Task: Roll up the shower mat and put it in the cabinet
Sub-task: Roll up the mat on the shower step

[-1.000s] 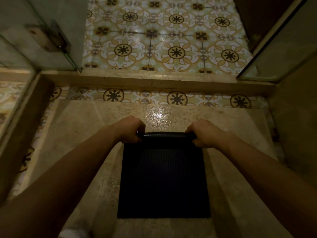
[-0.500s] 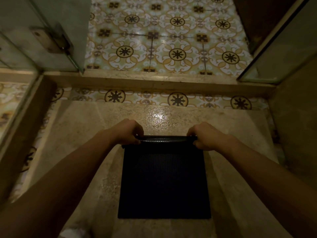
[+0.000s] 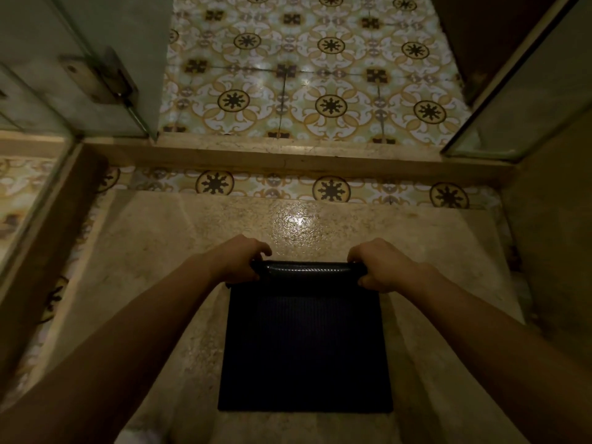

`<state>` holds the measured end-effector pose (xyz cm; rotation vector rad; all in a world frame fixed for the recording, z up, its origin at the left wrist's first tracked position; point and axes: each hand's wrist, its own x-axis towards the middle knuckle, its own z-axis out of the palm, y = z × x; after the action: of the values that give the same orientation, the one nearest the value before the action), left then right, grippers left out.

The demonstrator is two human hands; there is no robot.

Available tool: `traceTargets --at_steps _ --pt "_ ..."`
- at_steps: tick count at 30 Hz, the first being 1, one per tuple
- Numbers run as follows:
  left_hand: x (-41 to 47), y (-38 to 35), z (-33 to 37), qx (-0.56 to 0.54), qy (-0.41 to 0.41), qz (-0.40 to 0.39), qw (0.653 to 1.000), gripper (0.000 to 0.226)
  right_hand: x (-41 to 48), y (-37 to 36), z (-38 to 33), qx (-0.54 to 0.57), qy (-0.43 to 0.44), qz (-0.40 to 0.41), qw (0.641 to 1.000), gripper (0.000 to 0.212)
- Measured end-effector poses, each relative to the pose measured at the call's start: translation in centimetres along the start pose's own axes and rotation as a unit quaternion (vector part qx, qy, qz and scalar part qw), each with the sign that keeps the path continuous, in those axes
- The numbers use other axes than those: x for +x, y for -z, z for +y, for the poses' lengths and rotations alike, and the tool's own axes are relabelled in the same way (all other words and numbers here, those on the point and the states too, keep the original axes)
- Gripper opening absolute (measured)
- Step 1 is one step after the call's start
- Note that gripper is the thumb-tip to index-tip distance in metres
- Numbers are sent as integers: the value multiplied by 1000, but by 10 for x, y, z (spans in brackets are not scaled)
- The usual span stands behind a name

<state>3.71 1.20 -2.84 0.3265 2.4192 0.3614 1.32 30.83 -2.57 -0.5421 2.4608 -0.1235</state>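
The left hand [image 3: 238, 262] and the right hand [image 3: 381, 267] are well apart, each curled shut around one end of the rolled far edge of the dark, finely ribbed rectangular rubber shower mat [image 3: 304, 344]. The fingers wrap over the top of the roll and the thumbs sit on its near side. The roll is thin and its long axis runs left to right, across the view, between the two hands. The unrolled part of the mat lies flat on the beige speckled stone shower floor [image 3: 153, 257], reaching from the roll back toward the person, its near edge straight and square to the view. Beyond the stone floor a low stone curb [image 3: 288, 158] crosses the view, with patterned yellow and white floor tiles [image 3: 314, 84] past it. Glass shower panels [image 3: 528, 91] stand at both sides.
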Motion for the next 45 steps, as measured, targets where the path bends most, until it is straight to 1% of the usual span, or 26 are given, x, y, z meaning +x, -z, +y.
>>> traceTargets --at_steps 2,7,9,14,17,21,24,28,30,34,37,39,41,43,45 --pt "-3 1 -1 15 -7 0 1000 41 0 0 -1 -18 10 6 1000 40" --pt "1 5 4 75 -23 8 997 27 -1 3 1 -18 12 5 1000 37" --pt "4 8 5 89 -25 49 995 24 0 6 3 -12 4 31 999 35" --pt "12 9 5 119 -22 166 979 20 6 4 2 -23 13 130 991 27" --pt "15 6 4 120 -13 185 975 21 13 8 3 -33 12 130 991 31" --pt "18 15 4 76 5 141 987 28 20 18 4 -72 16 84 994 34" --pt "18 22 2 51 11 98 994 36 20 17 1 -86 11 103 991 31" --pt "19 21 8 75 7 92 993 39 15 14 2 -61 13 109 992 34" --pt "21 21 11 91 5 81 993 38 11 14 3 -43 12 100 994 33" --pt "20 28 13 74 24 38 996 37 8 19 -1 -48 13 69 996 30" --pt "16 26 16 88 14 66 994 28 4 15 -8 -66 8 95 993 26" --pt "14 24 20 105 11 76 991 24 2 14 -11 -75 8 98 992 24" --pt "12 26 21 105 18 50 993 24 1 19 -10 -76 8 76 994 22" --pt "10 32 21 80 31 14 996 27 1 25 -8 -67 5 49 997 21" --pt "8 36 21 75 30 0 997 29 -1 28 -9 -68 7 36 997 20"
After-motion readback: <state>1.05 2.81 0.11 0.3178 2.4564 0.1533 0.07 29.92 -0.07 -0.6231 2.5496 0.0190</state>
